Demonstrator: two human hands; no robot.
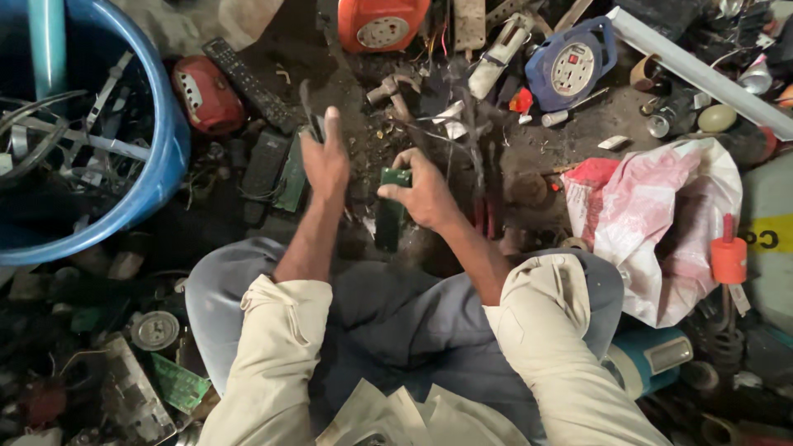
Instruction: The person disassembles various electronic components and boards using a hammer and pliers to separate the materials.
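Note:
I sit cross-legged on a dirty floor amid electronic scrap. My right hand [428, 192] grips the top of a narrow green circuit board [390, 216] that stands upright on the ground in front of my knees. My left hand [325, 158] is raised just left of the board, fingers together and pointing up, with a thin dark tool [307, 106] in its grip; what the tool is cannot be made out. The two hands are a short gap apart.
A large blue tub [169, 140] with metal strips stands at left. Around lie a red device [206, 95], a remote control [248, 83], an orange cable reel [382, 23], a blue cable reel [572, 66], a white-pink plastic bag [661, 223] and green boards [178, 381].

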